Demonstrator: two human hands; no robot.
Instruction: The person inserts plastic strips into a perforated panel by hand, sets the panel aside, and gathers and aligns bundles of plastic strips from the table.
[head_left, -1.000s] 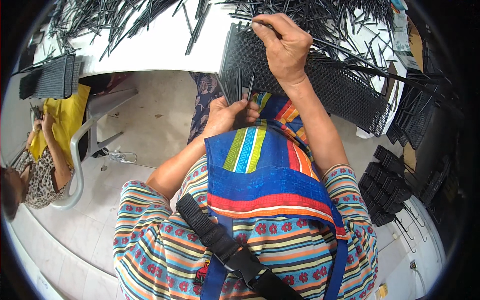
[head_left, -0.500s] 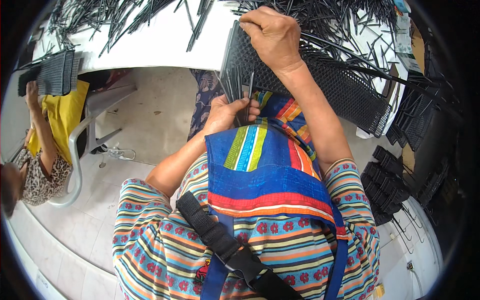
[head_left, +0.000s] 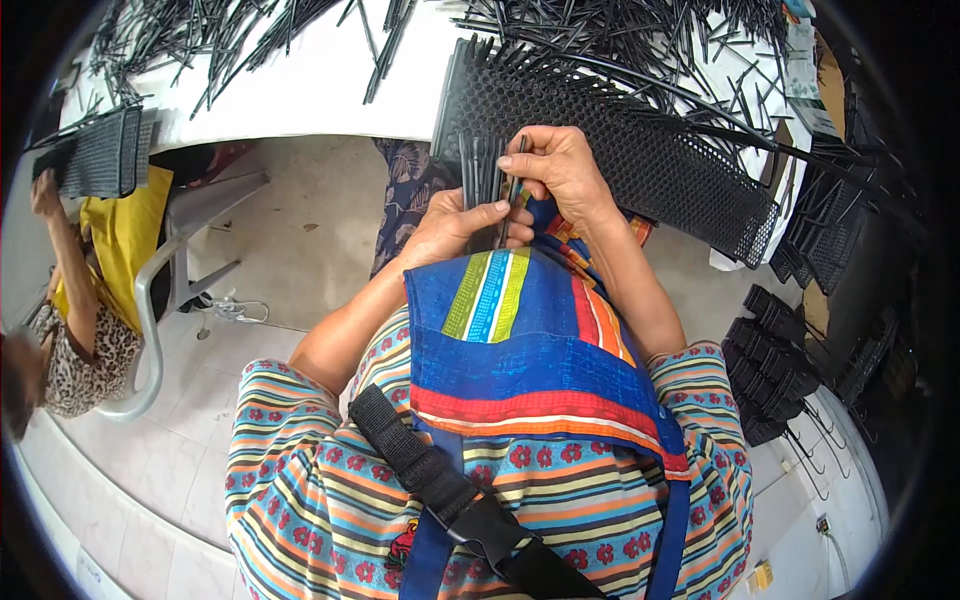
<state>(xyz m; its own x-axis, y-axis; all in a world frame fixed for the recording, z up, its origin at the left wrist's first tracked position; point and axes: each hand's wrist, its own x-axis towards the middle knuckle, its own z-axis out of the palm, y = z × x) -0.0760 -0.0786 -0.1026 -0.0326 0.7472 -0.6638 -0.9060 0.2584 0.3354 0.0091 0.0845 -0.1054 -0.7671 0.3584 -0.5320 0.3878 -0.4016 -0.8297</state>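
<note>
Lower than before, down from the top edge of the black mesh (head_left: 640, 147), the right hand (head_left: 566, 176) pinches one stick (head_left: 514, 186) near the frame's middle, while the left hand (head_left: 445, 228) squeezes a bunch of sticks (head_left: 477, 168) beside it, tips up, seemingly so each is easy to grab.

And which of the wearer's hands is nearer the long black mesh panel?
Right. The right hand overlaps the lower edge of the mesh panel in this view; the left hand, gripping dark rods, sits lower, below the panel's left end.
</note>
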